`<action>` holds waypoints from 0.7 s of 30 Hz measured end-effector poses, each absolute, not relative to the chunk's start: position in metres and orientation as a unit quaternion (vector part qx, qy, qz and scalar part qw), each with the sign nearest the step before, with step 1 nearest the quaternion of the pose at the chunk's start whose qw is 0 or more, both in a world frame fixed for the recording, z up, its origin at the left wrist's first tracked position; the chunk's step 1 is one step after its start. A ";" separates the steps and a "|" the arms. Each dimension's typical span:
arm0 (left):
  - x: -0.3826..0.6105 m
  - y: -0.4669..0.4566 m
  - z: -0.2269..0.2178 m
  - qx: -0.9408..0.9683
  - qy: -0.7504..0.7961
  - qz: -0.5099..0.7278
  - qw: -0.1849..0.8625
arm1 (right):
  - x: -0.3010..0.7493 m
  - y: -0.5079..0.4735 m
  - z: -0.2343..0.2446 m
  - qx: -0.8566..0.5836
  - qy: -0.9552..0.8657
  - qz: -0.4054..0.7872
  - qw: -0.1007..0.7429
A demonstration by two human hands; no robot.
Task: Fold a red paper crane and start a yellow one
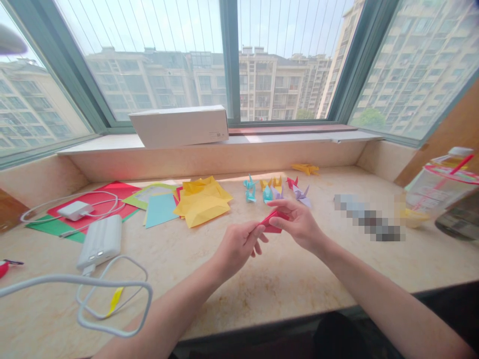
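A piece of folded red origami paper (275,227) is held between my two hands above the stone counter. My left hand (239,244) pinches its left corner, thumb on top. Over its right side, my right hand (299,222) grips the paper with thumb and fingers. Just beyond the hands stand several small paper cranes: blue ones (250,194), yellow ones (277,181), a red one (292,183) and purple ones (301,195). Part of one purple crane is hidden behind my right hand. Farther back lies a yellow-orange folded paper piece (305,169).
Left of my hands are yellow creased sheets (205,204), a light blue sheet (160,209) and red paper (112,192). A white power bank (100,242) with looping cables and a charger (76,210) sit farther left. At right stands a clear plastic cup (430,192); a white box (179,127) rests on the sill.
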State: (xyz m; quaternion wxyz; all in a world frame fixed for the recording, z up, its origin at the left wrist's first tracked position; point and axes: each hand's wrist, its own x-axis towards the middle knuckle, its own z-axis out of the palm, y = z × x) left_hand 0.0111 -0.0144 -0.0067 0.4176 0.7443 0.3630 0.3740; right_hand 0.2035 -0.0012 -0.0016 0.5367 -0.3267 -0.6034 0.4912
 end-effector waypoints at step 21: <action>0.018 -0.019 -0.007 0.682 0.384 0.398 0.478 | 0.201 0.003 -0.002 -0.344 -0.578 0.485 0.559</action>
